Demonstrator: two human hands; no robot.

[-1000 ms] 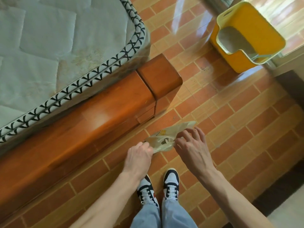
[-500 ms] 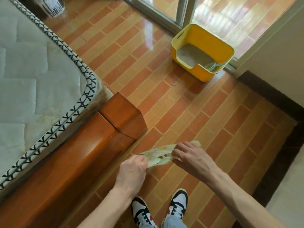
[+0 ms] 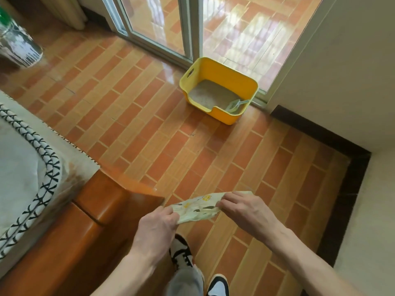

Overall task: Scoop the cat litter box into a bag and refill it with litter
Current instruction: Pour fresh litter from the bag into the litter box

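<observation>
Bag still flat, litter box waiting by the glass door

Left hand [image 3: 157,225] and right hand [image 3: 243,210] each pinch an end of the folded plastic bag [image 3: 198,207]; I'd rub the mouth open before walking over. Yellow litter box [image 3: 220,71], scoop [image 3: 235,105] inside, sits on the tiled floor [image 3: 132,116] at the sliding door [image 3: 192,28], bed corner [image 3: 119,199] beside me.

floor [image 3: 136,116]: glossy brick-pattern tile | glass door [image 3: 162,24]: sunlit | bed frame [image 3: 96,212]: wooden, left
</observation>
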